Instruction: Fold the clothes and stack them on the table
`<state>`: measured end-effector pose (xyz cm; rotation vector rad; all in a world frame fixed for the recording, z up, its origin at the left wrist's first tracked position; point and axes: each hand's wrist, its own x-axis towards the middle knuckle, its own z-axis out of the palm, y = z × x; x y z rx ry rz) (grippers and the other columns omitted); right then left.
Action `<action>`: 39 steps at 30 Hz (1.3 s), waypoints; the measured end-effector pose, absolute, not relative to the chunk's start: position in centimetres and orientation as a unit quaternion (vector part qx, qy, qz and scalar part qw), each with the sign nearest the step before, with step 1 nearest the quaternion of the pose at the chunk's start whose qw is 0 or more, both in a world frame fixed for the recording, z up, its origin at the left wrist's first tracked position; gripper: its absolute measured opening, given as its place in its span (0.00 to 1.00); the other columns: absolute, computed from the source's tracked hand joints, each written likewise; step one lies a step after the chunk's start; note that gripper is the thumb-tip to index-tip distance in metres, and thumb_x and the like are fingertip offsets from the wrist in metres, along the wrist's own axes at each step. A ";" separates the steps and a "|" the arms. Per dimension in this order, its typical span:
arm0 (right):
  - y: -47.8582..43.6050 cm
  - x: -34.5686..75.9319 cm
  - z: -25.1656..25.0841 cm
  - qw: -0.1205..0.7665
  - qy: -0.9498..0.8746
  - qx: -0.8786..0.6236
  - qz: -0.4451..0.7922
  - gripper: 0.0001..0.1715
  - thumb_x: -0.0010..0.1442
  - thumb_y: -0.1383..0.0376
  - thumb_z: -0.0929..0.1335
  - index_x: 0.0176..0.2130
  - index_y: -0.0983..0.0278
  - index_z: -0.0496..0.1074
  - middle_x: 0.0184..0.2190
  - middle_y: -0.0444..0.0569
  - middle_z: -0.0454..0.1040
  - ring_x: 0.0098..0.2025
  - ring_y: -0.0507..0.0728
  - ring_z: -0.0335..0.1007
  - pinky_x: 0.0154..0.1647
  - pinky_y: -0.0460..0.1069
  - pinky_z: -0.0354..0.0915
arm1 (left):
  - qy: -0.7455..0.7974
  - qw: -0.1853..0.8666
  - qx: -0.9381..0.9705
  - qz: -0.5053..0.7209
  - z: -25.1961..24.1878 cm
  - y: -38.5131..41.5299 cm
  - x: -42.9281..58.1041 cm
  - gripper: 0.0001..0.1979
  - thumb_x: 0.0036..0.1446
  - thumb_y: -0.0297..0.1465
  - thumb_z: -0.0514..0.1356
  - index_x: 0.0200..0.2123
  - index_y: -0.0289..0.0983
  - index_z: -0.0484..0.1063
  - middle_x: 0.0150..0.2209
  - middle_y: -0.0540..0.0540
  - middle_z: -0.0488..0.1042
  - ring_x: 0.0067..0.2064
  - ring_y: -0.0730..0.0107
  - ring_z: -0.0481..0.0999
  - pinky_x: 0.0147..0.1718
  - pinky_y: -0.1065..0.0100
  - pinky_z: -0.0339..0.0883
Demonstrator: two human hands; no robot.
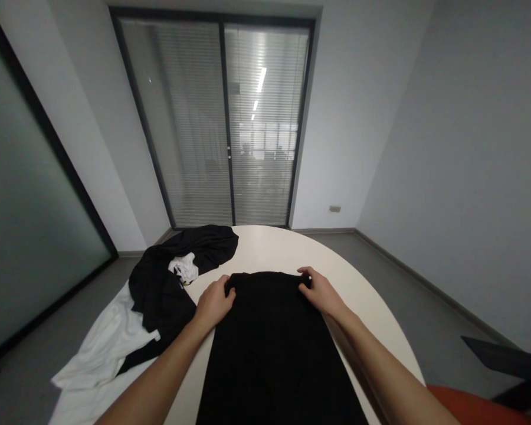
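Note:
A black garment (272, 348) lies lengthwise on the pale round table (269, 245), its near end running out of the bottom of the view. I cannot tell what kind of garment it is. My left hand (215, 301) is closed on its far left corner, thumb on top. At the far right corner, my right hand (318, 292) pinches the cloth between thumb and fingers. The far edge stretches nearly straight between both hands and looks slightly raised or folded.
Left of my left hand is a heap of black clothing (163, 295) with a crumpled white piece (184, 268) on it. White clothing (108, 342) hangs over the table's left edge. An orange-red seat (464, 404) and a black chair part (508, 357) stand at the lower right.

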<state>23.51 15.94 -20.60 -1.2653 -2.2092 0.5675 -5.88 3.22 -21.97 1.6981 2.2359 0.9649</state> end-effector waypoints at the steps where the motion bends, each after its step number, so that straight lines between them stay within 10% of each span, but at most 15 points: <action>1: 16.3 23.7 -20.9 0.266 -0.804 -0.481 0.228 0.25 0.57 0.64 0.66 0.54 0.63 0.68 0.45 0.52 0.76 0.40 0.56 0.72 0.44 0.50 0.65 | 0.749 0.090 0.568 0.328 -22.0 3.2 -6.0 0.09 0.59 0.29 0.58 0.44 0.39 0.73 0.36 0.45 0.78 0.38 0.60 0.77 0.37 0.66 0.65; 12: 18.6 23.8 -22.2 0.406 -0.753 -0.434 0.283 0.25 0.61 0.55 0.65 0.54 0.62 0.67 0.37 0.49 0.74 0.33 0.56 0.71 0.36 0.50 0.67 | 0.695 0.138 0.536 0.459 -22.8 4.9 -7.3 0.11 0.63 0.34 0.54 0.44 0.37 0.72 0.41 0.43 0.80 0.44 0.62 0.81 0.43 0.66 0.71; 24: 19.3 23.7 -23.5 0.390 -0.734 -0.455 0.319 0.24 0.60 0.53 0.65 0.52 0.61 0.70 0.34 0.47 0.74 0.31 0.55 0.72 0.32 0.49 0.66 | 0.690 0.155 0.516 0.482 -23.5 5.0 -7.6 0.17 0.64 0.37 0.55 0.53 0.37 0.67 0.38 0.44 0.82 0.38 0.63 0.82 0.36 0.67 0.72; 35: 19.2 23.3 -23.7 0.271 -0.794 -0.534 0.105 0.19 0.62 0.55 0.66 0.42 0.66 0.78 0.46 0.61 0.77 0.50 0.66 0.73 0.51 0.57 0.66 | 0.748 0.103 0.519 0.400 -24.0 5.0 -7.7 0.24 0.58 0.31 0.63 0.58 0.38 0.67 0.49 0.40 0.79 0.40 0.62 0.79 0.43 0.63 0.69; 39: 19.5 23.7 -23.6 0.280 -0.791 -0.516 0.171 0.15 0.62 0.56 0.67 0.39 0.63 0.77 0.38 0.54 0.79 0.40 0.60 0.76 0.43 0.52 0.68 | 0.746 0.108 0.522 0.400 -23.5 5.3 -7.7 0.23 0.57 0.27 0.61 0.57 0.36 0.69 0.44 0.42 0.79 0.38 0.64 0.79 0.43 0.64 0.70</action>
